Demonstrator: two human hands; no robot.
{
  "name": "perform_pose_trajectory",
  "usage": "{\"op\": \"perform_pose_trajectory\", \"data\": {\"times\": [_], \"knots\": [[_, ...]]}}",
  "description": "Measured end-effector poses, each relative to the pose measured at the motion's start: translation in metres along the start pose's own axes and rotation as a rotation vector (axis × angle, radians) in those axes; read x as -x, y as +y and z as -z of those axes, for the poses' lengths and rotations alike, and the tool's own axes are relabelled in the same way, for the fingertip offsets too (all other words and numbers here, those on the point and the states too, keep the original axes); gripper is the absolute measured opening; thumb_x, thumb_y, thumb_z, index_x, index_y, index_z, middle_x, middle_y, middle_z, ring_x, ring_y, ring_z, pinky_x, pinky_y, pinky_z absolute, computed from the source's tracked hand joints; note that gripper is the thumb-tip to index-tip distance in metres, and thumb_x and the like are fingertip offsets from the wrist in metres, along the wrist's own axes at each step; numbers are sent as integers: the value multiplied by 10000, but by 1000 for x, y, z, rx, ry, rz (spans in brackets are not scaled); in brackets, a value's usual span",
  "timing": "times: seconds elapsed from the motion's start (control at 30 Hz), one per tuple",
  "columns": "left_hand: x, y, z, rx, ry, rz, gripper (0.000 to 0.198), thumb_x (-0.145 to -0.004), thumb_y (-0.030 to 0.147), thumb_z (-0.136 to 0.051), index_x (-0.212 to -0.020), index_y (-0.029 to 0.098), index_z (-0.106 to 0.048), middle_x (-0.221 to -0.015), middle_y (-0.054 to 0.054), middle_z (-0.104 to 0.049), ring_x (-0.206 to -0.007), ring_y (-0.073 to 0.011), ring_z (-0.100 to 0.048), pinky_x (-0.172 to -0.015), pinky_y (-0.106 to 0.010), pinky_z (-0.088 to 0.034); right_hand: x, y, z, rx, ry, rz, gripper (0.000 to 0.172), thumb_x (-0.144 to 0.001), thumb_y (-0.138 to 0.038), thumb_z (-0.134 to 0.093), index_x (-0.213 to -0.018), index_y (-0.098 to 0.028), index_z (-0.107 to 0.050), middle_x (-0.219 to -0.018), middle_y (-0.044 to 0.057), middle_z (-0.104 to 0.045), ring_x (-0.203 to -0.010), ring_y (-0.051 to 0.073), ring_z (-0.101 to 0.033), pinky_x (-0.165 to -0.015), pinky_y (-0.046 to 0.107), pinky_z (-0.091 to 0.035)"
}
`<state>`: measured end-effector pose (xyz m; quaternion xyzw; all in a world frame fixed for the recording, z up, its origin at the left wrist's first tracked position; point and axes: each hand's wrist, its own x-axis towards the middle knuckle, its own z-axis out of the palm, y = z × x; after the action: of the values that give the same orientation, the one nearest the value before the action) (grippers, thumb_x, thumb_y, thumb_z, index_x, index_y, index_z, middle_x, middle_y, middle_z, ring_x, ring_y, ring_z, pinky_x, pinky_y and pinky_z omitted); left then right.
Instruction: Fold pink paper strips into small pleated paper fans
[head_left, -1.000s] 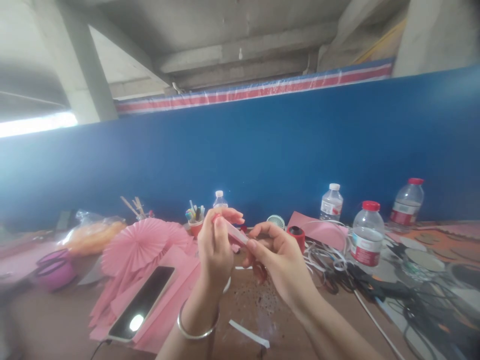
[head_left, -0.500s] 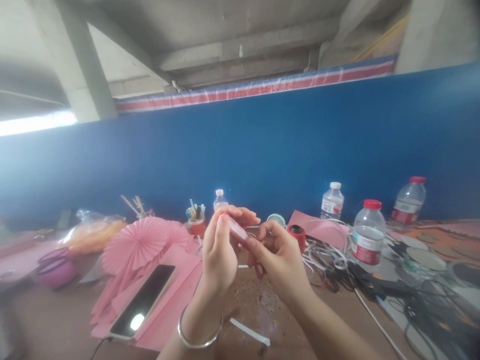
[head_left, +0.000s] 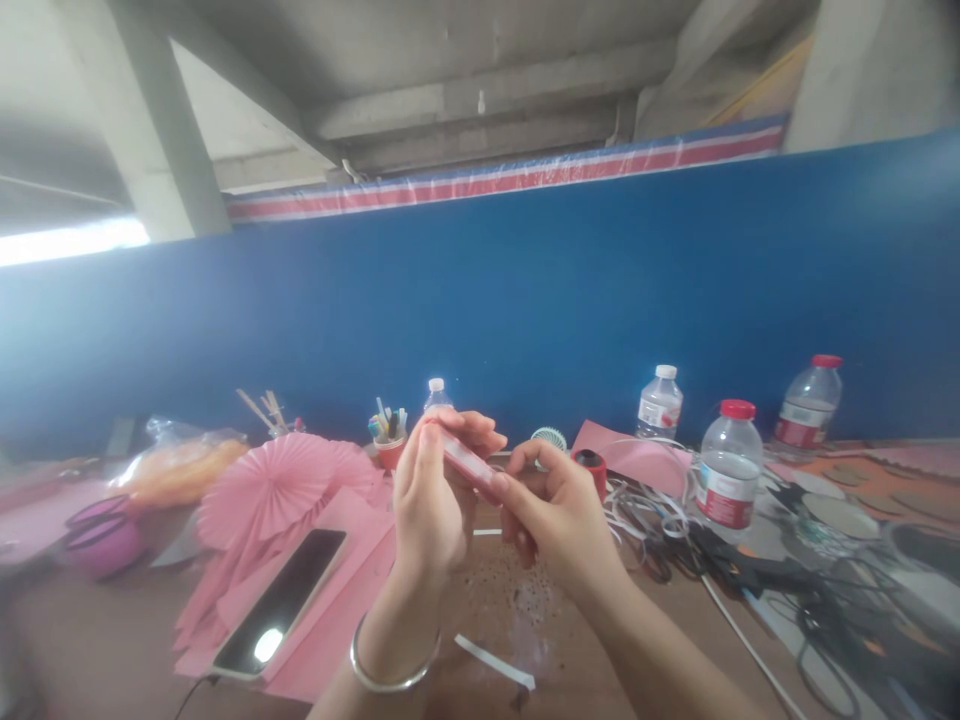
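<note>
Both hands are raised over the brown table (head_left: 112,650) and pinch one narrow folded strip of pink paper (head_left: 466,463). My left hand (head_left: 430,505), with a silver bangle on its wrist, grips the strip's upper left end between thumb and fingers. My right hand (head_left: 559,515) pinches the lower right end, its fingers curled. The strip slants down to the right between them.
Pink pleated paper fans (head_left: 274,485) and pink sheets lie at the left, with a phone (head_left: 281,603) on them. A pen cup (head_left: 390,440), a small fan (head_left: 551,438), a red tape roll (head_left: 592,462), several water bottles (head_left: 727,465), cables (head_left: 787,590) and a white paper strip (head_left: 495,662) are around.
The hands have shifted slightly while still holding the pink strip; the left fingers have closed further over its upper end. The view moved a little.
</note>
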<state>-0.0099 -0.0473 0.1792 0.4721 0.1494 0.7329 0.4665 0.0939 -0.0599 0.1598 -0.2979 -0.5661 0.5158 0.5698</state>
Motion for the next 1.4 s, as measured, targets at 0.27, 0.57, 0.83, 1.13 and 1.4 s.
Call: {"op": "perform_pose_trajectory", "data": {"times": [0.27,0.57,0.83,1.13,1.4], "knots": [[-3,11,2,206,0,61,172,-872,299,-415,-796,172,-501,-788,-2,-529,-651,-93,-552,-627,-228,-472,-2,14,-2,-220,-108,96,177,-802,-289,-551,-837,-217,-392,-452,-71,-526,-262,50,-345,-252,123,-247],[2,12,-2,220,-5,0,207,-890,286,-379,-804,155,-514,-799,-22,-535,-701,-109,-557,-683,-241,-476,2,-2,-1,166,47,18,195,-753,-292,-589,-766,-201,-417,-400,-89,-444,-295,46,-339,-298,133,-231],[0,14,-2,449,40,58,194,-903,239,-346,-830,155,-504,-789,6,-490,-666,-67,-521,-652,-197,-472,-6,-1,13,-58,-220,-47,239,-748,-341,-617,-855,-198,-458,-485,-50,-546,-344,66,-426,-330,145,-308],[-4,9,5,318,-8,2,176,-897,273,-370,-835,182,-507,-783,9,-476,-698,-84,-521,-684,-226,-463,-6,-9,23,34,-280,13,169,-787,-316,-556,-862,-180,-488,-586,-22,-563,-454,79,-490,-420,176,-339],[-2,0,9,-565,-185,-414,218,-797,385,-543,-866,196,-627,-848,-60,-537,-832,-168,-512,-752,-316,-439,9,-22,26,802,330,764,152,-775,-155,-549,-914,-199,-591,-970,49,-568,-917,174,-528,-766,305,-438]]}}
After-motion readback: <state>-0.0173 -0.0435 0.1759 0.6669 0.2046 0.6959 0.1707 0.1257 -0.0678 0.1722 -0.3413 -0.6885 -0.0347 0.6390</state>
